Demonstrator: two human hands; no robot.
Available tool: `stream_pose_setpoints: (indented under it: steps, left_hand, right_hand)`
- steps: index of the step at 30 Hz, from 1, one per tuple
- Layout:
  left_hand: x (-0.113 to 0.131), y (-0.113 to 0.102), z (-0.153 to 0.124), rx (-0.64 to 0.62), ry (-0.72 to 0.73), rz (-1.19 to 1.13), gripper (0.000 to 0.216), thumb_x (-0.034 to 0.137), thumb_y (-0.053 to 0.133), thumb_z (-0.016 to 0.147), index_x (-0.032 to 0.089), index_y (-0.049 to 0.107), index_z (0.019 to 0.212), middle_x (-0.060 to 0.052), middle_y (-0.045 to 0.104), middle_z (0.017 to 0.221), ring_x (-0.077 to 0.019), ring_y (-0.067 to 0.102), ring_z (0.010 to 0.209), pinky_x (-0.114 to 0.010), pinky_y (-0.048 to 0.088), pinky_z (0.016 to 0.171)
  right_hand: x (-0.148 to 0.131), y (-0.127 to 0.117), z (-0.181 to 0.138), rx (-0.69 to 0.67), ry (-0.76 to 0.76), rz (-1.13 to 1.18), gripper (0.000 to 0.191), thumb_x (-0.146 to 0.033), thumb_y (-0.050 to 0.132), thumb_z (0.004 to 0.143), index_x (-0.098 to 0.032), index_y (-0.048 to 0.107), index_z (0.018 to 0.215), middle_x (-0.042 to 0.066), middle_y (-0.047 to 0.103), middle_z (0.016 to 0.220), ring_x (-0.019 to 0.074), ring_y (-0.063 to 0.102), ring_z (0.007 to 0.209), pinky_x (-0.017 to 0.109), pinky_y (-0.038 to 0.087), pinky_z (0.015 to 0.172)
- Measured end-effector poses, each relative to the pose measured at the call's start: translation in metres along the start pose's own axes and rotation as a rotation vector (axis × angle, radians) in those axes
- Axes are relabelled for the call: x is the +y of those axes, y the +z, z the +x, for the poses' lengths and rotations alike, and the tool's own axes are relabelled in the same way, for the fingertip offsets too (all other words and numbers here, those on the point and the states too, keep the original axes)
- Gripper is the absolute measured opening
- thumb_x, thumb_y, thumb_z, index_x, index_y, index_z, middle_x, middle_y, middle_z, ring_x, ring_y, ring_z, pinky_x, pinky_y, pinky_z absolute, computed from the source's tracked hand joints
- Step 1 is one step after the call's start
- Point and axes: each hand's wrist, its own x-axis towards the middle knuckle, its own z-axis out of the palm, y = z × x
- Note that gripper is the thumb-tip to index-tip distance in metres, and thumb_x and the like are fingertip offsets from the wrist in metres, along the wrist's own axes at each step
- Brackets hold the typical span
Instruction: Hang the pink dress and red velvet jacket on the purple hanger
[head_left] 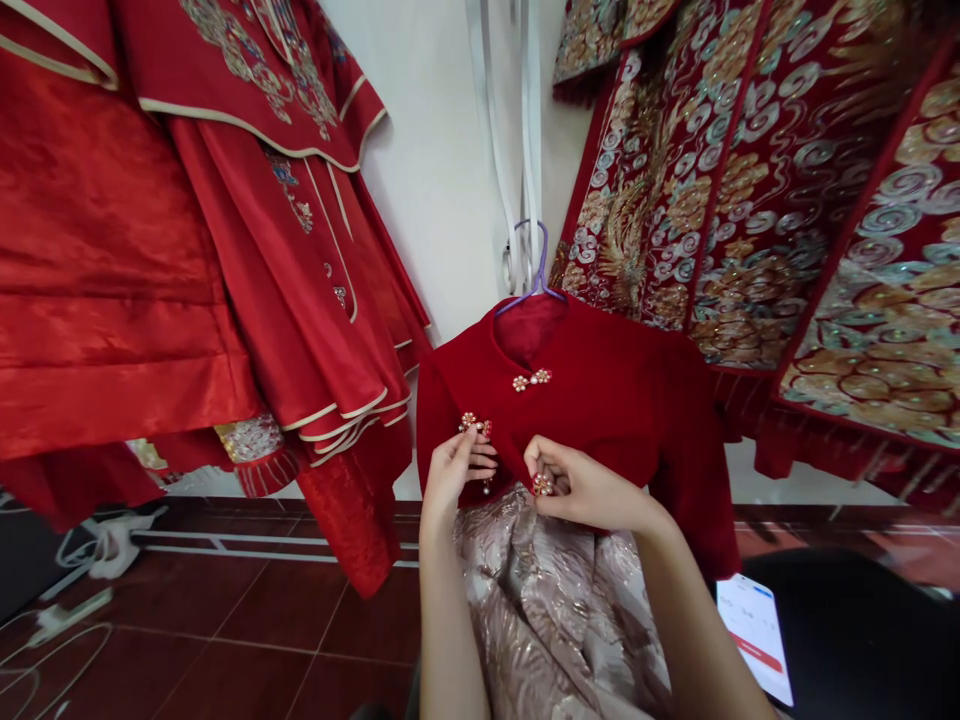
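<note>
A dark red velvet jacket hangs on a purple hanger over a pale brocade skirt. A pearl clasp at its collar is fastened. My left hand pinches the jacket's front edge just under a second pearl clasp. My right hand is closed on the opposite front edge, with a third pearl clasp between its fingers. The two hands are close together at the jacket's lower front.
Bright red embroidered robes hang at left. Heavily gold-embroidered red garments hang at right. A phone with a lit screen lies on a dark surface at lower right. White cables trail on the red tiled floor.
</note>
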Motion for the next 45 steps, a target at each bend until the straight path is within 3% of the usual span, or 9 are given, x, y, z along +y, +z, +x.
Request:
stream_pose_setpoints:
  steps: [4, 9, 19, 26, 30, 34, 39, 42, 45]
  left_hand:
    - [-0.005, 0.004, 0.005, 0.088, -0.015, -0.126, 0.033, 0.04, 0.07, 0.075, 0.008, 0.069, 0.084, -0.011, 0.071, 0.08, -0.0134, 0.066, 0.063, -0.026, 0.056, 0.065]
    - [-0.005, 0.007, 0.004, 0.099, 0.02, -0.2, 0.03, 0.033, 0.074, 0.071, 0.01, 0.072, 0.09, -0.013, 0.072, 0.093, -0.013, 0.068, 0.072, -0.027, 0.056, 0.075]
    - [-0.011, 0.009, 0.01, 0.2, 0.077, -0.09, 0.026, 0.031, 0.074, 0.066, 0.012, 0.072, 0.084, -0.008, 0.074, 0.09, -0.0107, 0.065, 0.068, -0.021, 0.053, 0.064]
    - [0.003, 0.0, 0.003, 0.149, 0.041, -0.096, 0.042, 0.049, 0.069, 0.07, 0.01, 0.072, 0.088, -0.007, 0.07, 0.074, -0.0085, 0.061, 0.06, -0.02, 0.051, 0.059]
    - [0.043, 0.007, 0.006, 0.125, 0.303, 0.083, 0.041, 0.047, 0.068, 0.072, 0.012, 0.071, 0.092, -0.008, 0.07, 0.082, -0.0109, 0.062, 0.066, -0.021, 0.051, 0.059]
    - [0.086, 0.034, 0.022, -0.079, 0.613, 0.61, 0.027, 0.04, 0.061, 0.079, 0.018, 0.072, 0.089, -0.006, 0.07, 0.091, -0.0162, 0.062, 0.081, -0.027, 0.05, 0.07]
    - [0.099, 0.065, 0.048, -0.304, 0.743, 1.218, 0.019, 0.03, 0.071, 0.07, 0.02, 0.073, 0.087, -0.006, 0.067, 0.089, -0.0202, 0.057, 0.087, -0.032, 0.045, 0.081]
    - [0.097, 0.068, 0.057, -0.313, 0.788, 1.317, 0.016, 0.03, 0.069, 0.072, 0.021, 0.073, 0.085, -0.006, 0.065, 0.091, -0.0212, 0.056, 0.089, -0.032, 0.043, 0.078]
    - [0.098, 0.066, 0.062, -0.438, 0.844, 1.245, 0.018, 0.032, 0.07, 0.072, 0.02, 0.072, 0.085, -0.005, 0.066, 0.092, -0.0188, 0.056, 0.087, -0.029, 0.042, 0.079]
  right_hand:
    - [-0.001, -0.003, -0.004, -0.089, 0.028, -0.007, 0.024, -0.011, 0.057, 0.071, -0.021, 0.04, 0.084, -0.007, 0.043, 0.068, 0.0079, 0.038, 0.061, 0.021, 0.032, 0.055]
    - [0.001, 0.002, -0.001, -0.144, 0.048, -0.05, 0.024, -0.013, 0.06, 0.07, -0.021, 0.042, 0.084, -0.007, 0.047, 0.069, 0.0081, 0.041, 0.061, 0.021, 0.033, 0.055]
    - [-0.001, 0.007, 0.001, -0.167, 0.047, -0.043, 0.023, -0.014, 0.06, 0.07, -0.021, 0.043, 0.084, -0.006, 0.053, 0.072, 0.009, 0.046, 0.062, 0.022, 0.036, 0.057]
    - [0.001, -0.007, -0.007, -0.253, 0.085, -0.018, 0.025, -0.023, 0.068, 0.071, -0.02, 0.046, 0.082, -0.005, 0.05, 0.071, 0.0088, 0.045, 0.064, 0.021, 0.037, 0.058]
    - [0.001, -0.025, -0.022, -0.285, 0.135, 0.008, 0.023, -0.028, 0.068, 0.074, -0.019, 0.049, 0.081, -0.005, 0.049, 0.07, 0.0079, 0.044, 0.063, 0.02, 0.035, 0.057]
    - [0.005, -0.034, -0.03, -0.265, 0.154, 0.039, 0.024, -0.03, 0.069, 0.074, -0.019, 0.049, 0.081, -0.005, 0.05, 0.07, 0.0076, 0.045, 0.063, 0.021, 0.035, 0.058]
    - [0.017, -0.05, -0.049, -0.172, 0.204, 0.076, 0.027, -0.036, 0.068, 0.075, -0.019, 0.048, 0.08, -0.004, 0.05, 0.07, 0.0089, 0.048, 0.064, 0.022, 0.039, 0.059]
    - [0.024, -0.069, -0.071, 0.015, 0.239, 0.063, 0.028, -0.043, 0.065, 0.078, -0.019, 0.053, 0.085, -0.001, 0.056, 0.073, 0.0115, 0.053, 0.068, 0.026, 0.045, 0.065]
    - [0.031, -0.087, -0.092, 0.326, 0.238, 0.06, 0.036, -0.05, 0.062, 0.079, -0.02, 0.057, 0.099, 0.004, 0.063, 0.083, 0.0156, 0.059, 0.075, 0.031, 0.049, 0.072]
